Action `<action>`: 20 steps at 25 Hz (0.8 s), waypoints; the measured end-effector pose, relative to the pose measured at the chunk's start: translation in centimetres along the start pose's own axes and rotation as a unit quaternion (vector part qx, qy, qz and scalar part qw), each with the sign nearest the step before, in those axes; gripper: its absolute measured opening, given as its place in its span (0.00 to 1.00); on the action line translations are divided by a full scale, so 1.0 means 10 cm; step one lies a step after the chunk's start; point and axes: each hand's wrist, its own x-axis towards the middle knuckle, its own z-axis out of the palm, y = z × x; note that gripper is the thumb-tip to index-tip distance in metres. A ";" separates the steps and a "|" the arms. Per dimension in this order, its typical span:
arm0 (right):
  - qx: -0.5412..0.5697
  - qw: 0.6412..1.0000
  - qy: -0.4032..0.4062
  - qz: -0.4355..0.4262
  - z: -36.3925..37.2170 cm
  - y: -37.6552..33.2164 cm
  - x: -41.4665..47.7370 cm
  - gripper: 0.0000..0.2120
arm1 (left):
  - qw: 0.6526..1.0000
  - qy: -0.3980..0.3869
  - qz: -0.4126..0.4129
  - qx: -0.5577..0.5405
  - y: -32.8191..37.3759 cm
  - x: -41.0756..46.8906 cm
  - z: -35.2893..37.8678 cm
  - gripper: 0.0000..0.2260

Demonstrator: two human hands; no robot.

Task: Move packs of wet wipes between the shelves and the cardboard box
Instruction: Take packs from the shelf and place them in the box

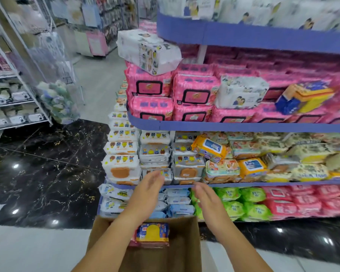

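Observation:
Both my hands are stretched forward above an open cardboard box (183,244) on the floor. My left hand (147,190) and my right hand (206,199) have straight fingers and hold nothing. They hover in front of white bear-print wipe packs (155,152) on the middle shelf. Inside the box lies a blue and yellow wipe pack (152,232) on top of a red one. Blue packs (179,207) and green packs (241,203) fill the bottom shelf just behind my hands.
Pink packs (194,91) fill the upper shelf behind a purple shelf edge (234,127), with a white pack (149,51) tilted on top. A wire rack (18,91) stands at the left. Black marble floor (43,169) lies between the rack and the shelves.

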 end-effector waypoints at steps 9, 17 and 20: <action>-0.010 1.000 -0.010 0.017 -2.04 0.27 0.89 0.22 | 0.997 0.009 -0.077 0.023 0.63 0.90 1.86 0.23; -0.074 0.994 -0.051 0.069 -3.28 0.97 1.89 0.22 | 0.964 0.140 -0.216 -0.066 0.64 2.39 2.85 0.18; -0.072 0.993 -0.056 0.076 -3.33 1.12 2.14 0.20 | 0.926 0.205 -0.275 -0.157 0.46 2.92 2.89 0.26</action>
